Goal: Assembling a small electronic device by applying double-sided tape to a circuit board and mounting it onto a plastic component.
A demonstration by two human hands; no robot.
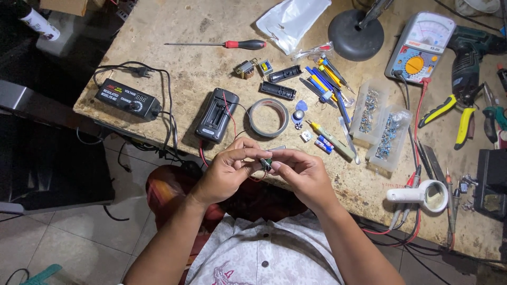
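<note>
Both hands, left hand [224,171] and right hand [301,174], pinch 1 small green part [268,162] between their fingers [253,154]; tape roll [268,117] lies just beyond.

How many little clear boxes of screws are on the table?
2. One clear box sits below the yellow-dialled meter; the other clear box lies right beside it, nearer the table edge. More could be hidden outside the view.
</note>
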